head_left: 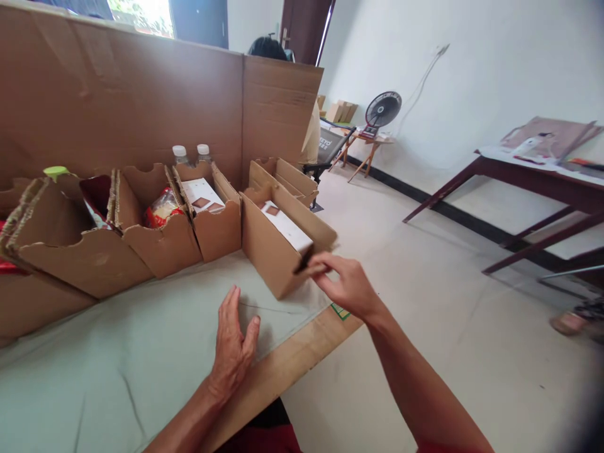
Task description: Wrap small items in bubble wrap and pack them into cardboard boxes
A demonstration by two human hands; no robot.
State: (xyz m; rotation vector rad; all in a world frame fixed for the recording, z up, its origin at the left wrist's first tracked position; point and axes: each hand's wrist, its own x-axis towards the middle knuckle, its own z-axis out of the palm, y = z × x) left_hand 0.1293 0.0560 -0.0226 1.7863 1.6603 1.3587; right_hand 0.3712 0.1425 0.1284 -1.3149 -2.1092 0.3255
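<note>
Right hand pinches the near edge of a cardboard box, thumb against fingertips; exact contact a bit blurred. Left hand holds nothing: palm open, thumb well apart from the fingers, over the tabletop. Can't tell if it touches the surface.

Cardboard box sits at the right end of a row, at 1 o'clock from the left hand and 10 o'clock from the right. It's upright, open-topped, with a white carton inside. Just beyond it, at 12 o'clock, is a low box. At 9 o'clock, second box with another white carton in it, then third box with a red packet. Two bottles show at 10–11 o'clock, in front of a cardboard screen.

Step in hand looks like handling the box by its near end, either shifting or steadying it; can't tell which. Next move calls for a firm pinch on that thin edge, the left hand brought up to the long near-left wall, and the box kept level so the carton doesn't slide.
</note>
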